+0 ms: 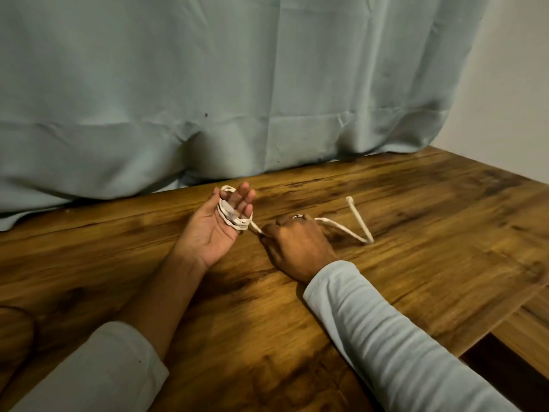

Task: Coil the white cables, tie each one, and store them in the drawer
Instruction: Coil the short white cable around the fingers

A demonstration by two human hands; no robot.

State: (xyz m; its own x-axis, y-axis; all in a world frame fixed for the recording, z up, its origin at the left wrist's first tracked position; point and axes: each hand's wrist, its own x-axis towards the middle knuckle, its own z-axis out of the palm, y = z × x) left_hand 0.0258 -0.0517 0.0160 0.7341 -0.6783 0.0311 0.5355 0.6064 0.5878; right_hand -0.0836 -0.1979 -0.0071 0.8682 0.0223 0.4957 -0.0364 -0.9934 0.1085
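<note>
A white cable point(361, 226) lies partly on the wooden table point(416, 203). Several turns of it are wound round the straight fingers of my left hand point(219, 226), which is held palm up above the table. From the coil the cable runs right into my right hand point(297, 245), whose curled fingers grip it close to the coil. Past my right hand the loose end bends in a V on the table and stops at a plug tip. No drawer is in view.
A pale green curtain point(208, 99) hangs along the table's far edge and rests on it. A white wall point(517, 84) stands at the right. The table's right edge drops to a lower wooden surface point(523, 331). A dark cord point(29, 328) curves at the left edge.
</note>
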